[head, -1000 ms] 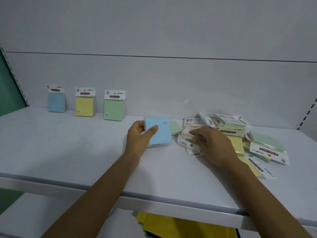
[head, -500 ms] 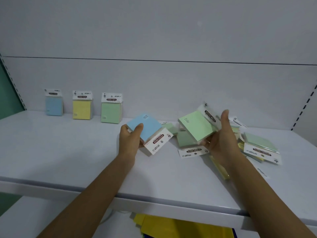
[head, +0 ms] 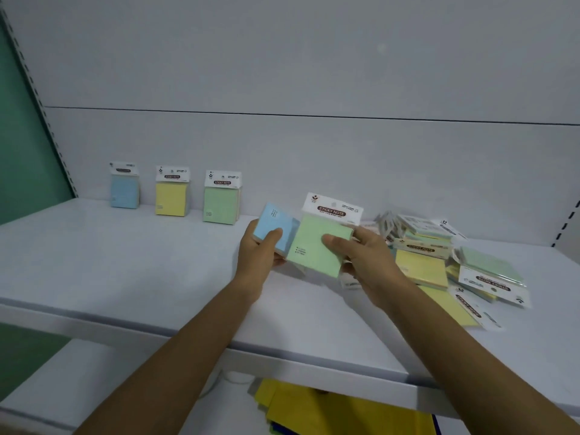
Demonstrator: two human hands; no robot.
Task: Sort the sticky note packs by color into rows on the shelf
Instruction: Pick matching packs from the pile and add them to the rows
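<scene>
My left hand (head: 259,251) grips a blue sticky note pack (head: 273,227) above the middle of the white shelf (head: 110,262). My right hand (head: 361,255) holds a green pack (head: 310,243) upright, its white header on top, touching the blue one. Against the back wall at the left stand three packs in a line: blue (head: 124,191), yellow (head: 171,196), green (head: 221,202). A loose pile of packs (head: 439,259), yellow, green and blue, lies on the shelf right of my right hand.
The shelf's front edge (head: 282,362) runs across below my forearms. A lower shelf (head: 94,387) carries yellow sheets (head: 329,412). A green panel (head: 25,136) and a slotted upright close the left side.
Both hands have come together at the shelf's middle. The right hand lifted a green pack out of the pile and turned it upright; the left hand raised its blue pack beside it.
</scene>
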